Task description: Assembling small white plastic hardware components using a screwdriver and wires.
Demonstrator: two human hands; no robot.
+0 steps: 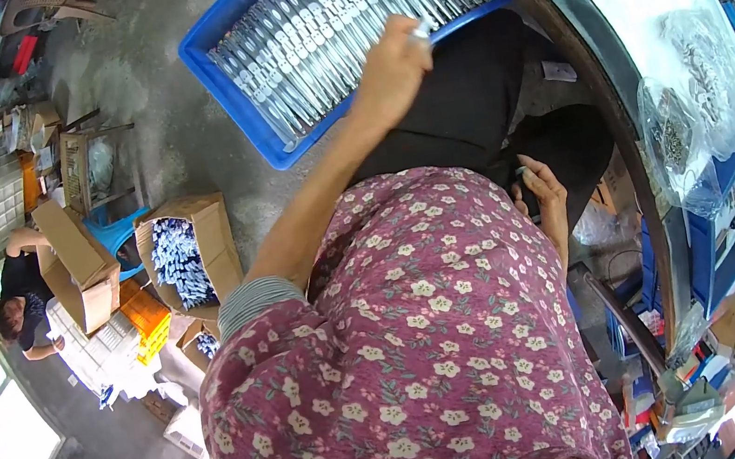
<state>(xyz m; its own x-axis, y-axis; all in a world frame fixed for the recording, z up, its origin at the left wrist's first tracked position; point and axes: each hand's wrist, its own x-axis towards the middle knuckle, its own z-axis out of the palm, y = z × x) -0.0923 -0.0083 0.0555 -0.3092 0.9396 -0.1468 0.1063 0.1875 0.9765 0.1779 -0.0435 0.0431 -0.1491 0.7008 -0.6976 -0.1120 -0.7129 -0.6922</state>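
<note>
My left hand (pixel 394 71) is closed, raised over the near edge of a blue plastic tray (pixel 256 137). A small pale, shiny piece (pixel 423 29) sticks out between its thumb and fingers; it is too blurred to name. Rows of slim silver metal pieces (pixel 339 27) with oval ends fill the tray, packed side by side. Down by my lap, against the dark trousers (pixel 450 114), my right hand (pixel 545 190) has curled fingers. Something small and greyish shows at its fingertips, but its kind cannot be made out.
On the right runs a workbench (pixel 610 17) holding more silver pieces and clear plastic bags (pixel 678 129) of small metal parts. Cardboard boxes (pixel 214 242) stand at left, one full of blue-and-white items. Beyond them another person (pixel 22 311) works near orange crates (pixel 147 321).
</note>
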